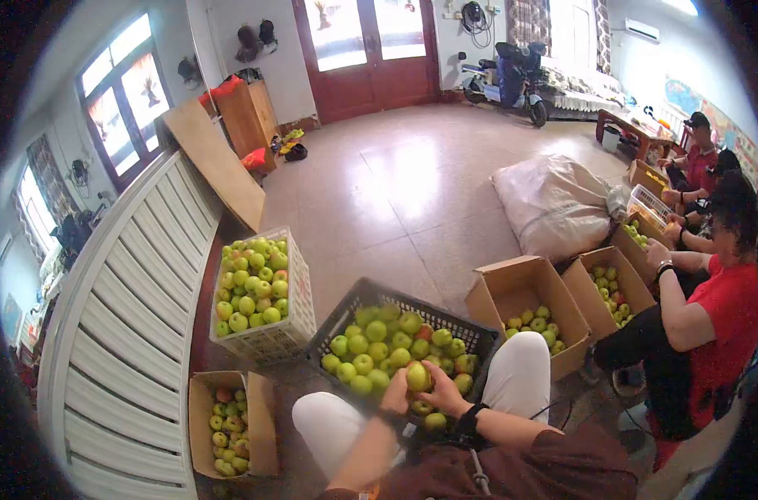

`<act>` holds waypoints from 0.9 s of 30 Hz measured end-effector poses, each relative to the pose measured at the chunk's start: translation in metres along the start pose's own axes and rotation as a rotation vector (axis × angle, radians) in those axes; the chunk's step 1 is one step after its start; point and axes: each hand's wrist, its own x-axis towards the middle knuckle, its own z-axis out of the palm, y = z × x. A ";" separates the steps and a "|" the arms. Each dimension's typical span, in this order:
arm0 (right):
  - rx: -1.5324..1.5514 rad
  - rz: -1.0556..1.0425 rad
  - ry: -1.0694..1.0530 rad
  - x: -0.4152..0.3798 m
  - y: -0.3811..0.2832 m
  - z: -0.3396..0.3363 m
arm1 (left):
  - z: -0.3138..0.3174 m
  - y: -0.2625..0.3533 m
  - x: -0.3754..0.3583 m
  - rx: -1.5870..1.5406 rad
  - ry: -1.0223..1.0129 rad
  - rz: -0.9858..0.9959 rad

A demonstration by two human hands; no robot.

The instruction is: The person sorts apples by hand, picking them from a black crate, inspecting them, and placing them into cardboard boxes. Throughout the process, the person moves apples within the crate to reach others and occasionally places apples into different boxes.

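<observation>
A yellow-green apple (418, 377) is held between my two hands over the near side of a black plastic crate (371, 293). My left hand (396, 392) closes on the apple's left side. On its right, my right hand (446, 392) curls round the same fruit, with a black band at the wrist. Several green apples (377, 331), some with a red blush, fill the crate in front of my knees. One more apple (435, 422) lies just below my hands. The undersides of my fingers are hidden.
A white crate (298, 307) heaped with apples stands left, above a cardboard box (262, 425) of apples. Right are an open cardboard box (512, 287), another box (575, 271) and a large sack (554, 208). Co-workers in red (725, 308) sit along the right. A slatted white panel (121, 333) borders the left.
</observation>
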 end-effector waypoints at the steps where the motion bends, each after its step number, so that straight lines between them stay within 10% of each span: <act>1: 0.042 -0.008 0.002 0.000 -0.001 0.001 | -0.007 -0.021 0.004 -0.041 0.015 0.007; 8: 0.074 0.007 -0.021 0.006 -0.032 -0.007 | -0.012 -0.035 0.021 -0.556 0.163 -0.442; 12: 0.063 0.012 -0.021 0.011 -0.001 0.002 | 0.009 -0.001 0.007 -0.315 0.223 -0.215; 24: 0.139 0.075 0.067 0.020 -0.012 -0.013 | 0.011 -0.032 0.041 -0.726 0.220 -0.394; 27: 0.118 0.037 0.083 0.021 -0.005 -0.018 | 0.013 -0.032 0.042 -0.364 0.095 -0.134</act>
